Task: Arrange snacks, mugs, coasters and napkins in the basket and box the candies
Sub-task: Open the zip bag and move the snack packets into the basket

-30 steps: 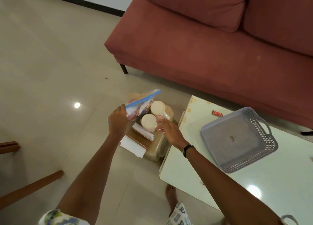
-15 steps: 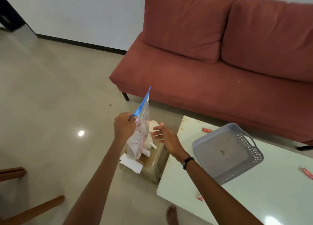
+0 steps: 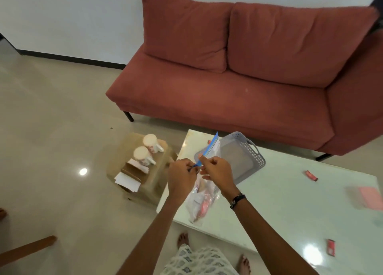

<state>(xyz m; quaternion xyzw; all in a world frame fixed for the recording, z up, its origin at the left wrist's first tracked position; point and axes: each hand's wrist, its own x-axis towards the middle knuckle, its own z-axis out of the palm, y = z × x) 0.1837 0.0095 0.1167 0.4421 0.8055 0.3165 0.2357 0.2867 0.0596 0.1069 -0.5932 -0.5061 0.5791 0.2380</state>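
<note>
I'm at the bag-opening step: my left hand (image 3: 182, 176) and right hand (image 3: 217, 171) each pinch the blue zip strip of the clear snack bag (image 3: 204, 200), held over the near left corner of the white table (image 3: 279, 202). Its long axis hangs roughly upright, mouth up and tilted away toward the grey basket (image 3: 242, 156). Next I'd judge the seal needs pulling apart.

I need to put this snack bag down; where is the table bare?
Bare: the glass table between the grey basket, the pink box and the near candy. The basket's inside also looks free. Crowded: the cardboard box holding mugs.
</note>
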